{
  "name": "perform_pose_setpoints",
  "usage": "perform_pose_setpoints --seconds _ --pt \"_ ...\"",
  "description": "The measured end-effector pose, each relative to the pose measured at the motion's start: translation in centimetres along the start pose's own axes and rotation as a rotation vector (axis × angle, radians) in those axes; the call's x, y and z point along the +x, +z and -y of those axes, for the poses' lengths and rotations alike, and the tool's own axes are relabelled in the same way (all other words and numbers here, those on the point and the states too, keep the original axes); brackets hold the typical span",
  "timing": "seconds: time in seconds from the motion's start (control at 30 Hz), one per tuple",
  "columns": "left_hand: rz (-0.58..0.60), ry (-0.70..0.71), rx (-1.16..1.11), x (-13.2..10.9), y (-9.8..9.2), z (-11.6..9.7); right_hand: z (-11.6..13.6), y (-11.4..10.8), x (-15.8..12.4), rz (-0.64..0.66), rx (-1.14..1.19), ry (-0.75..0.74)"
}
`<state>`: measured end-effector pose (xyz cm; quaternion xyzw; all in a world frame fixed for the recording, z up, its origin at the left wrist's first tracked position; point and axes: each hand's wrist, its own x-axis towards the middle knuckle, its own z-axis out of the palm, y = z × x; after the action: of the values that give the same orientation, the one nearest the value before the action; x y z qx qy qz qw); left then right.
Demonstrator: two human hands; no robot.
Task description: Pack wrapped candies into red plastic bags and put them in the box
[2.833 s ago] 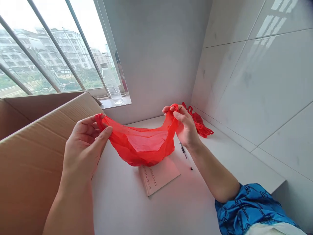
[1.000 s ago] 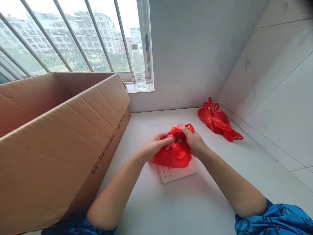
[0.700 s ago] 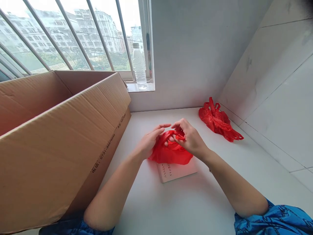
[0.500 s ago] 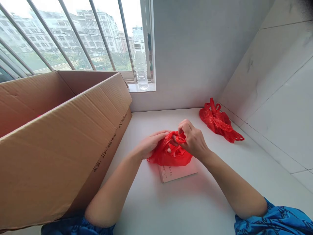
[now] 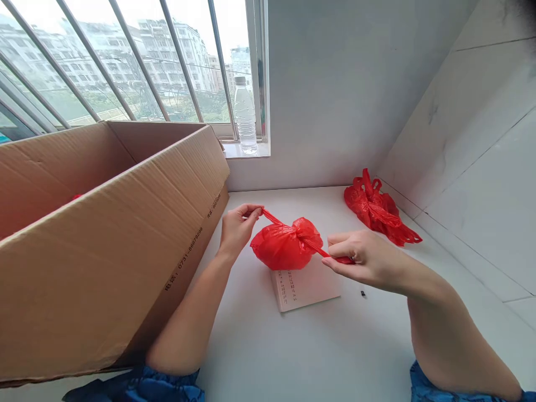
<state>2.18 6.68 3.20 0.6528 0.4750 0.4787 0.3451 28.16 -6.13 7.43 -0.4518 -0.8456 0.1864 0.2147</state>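
Observation:
A small red plastic bag [image 5: 285, 248], bunched into a ball with a knot on top, hangs just above a paper notebook [image 5: 307, 287] on the white counter [image 5: 310, 352]. My left hand [image 5: 237, 228] pinches one handle, stretched taut to the upper left. The other handle is pinched in my right hand [image 5: 366, 259], pulled out to the right. Both hands are closed on the handles.
A large open cardboard box [image 5: 104, 234] fills the left side. Several more red bags [image 5: 379, 209] lie in a heap at the back right by the tiled wall. A clear water bottle [image 5: 244, 114] stands on the window sill. A pen tip [image 5: 362, 292] shows near my right wrist.
My hands were together over the bag, working its handles. They have since moved apart, pulling the two handles tight in opposite directions so a knot shows on top of the bag.

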Motion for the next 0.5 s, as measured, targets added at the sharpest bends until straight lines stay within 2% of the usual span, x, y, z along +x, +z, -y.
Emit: perform_pose_setpoints --seconds 0.1,0.2,0.27,0.33,0.37,0.43,0.5 --pt "-0.011 -0.019 0.050 0.3 0.0 1.2 -0.9 -1.0 -0.2 0.118 0.131 0.038" --pt "0.059 -0.072 0.094 -0.3 -0.2 1.8 -2.8 -1.6 -0.4 0.239 0.239 0.092" --pt "0.161 -0.148 0.177 -1.5 -0.7 1.7 -4.2 -1.0 -0.5 0.168 0.185 0.198" --pt "0.288 -0.174 0.321 -3.0 -0.9 1.1 -5.0 0.5 -0.4 0.054 0.048 0.288" --pt "0.357 -0.143 0.398 -3.9 -0.8 0.6 -5.2 1.7 -0.1 0.031 -0.009 0.284" --pt "0.467 0.010 0.522 -5.3 -0.1 -0.1 -5.0 4.3 0.9 0.034 -0.058 0.164" --pt "0.507 0.192 0.592 -6.1 1.1 -0.3 -4.8 6.8 2.4 -0.016 -0.054 0.027"
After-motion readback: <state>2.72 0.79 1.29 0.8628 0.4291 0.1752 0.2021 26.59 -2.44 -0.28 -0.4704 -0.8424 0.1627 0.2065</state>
